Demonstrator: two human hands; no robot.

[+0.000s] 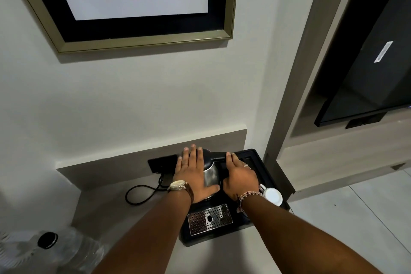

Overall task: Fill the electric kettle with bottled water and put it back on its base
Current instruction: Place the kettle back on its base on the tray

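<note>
A steel electric kettle (211,174) with a black lid and handle stands on a black tray (255,158) at the back of the counter. My left hand (192,171) lies flat against the kettle's left side, fingers spread. On the kettle's right, my right hand (239,173) rests by the black handle with its fingers extended; whether it grips the handle is hidden. A clear water bottle with a black cap (47,240) stands blurred at the lower left. The kettle's base is hidden under the kettle and my hands.
A perforated metal drip plate (210,219) sits in the tray's front. A white cup (272,196) stands at the tray's right edge. A black cord (140,194) loops from a wall socket (161,163). A framed picture (133,6) hangs above; a TV (367,73) is at right.
</note>
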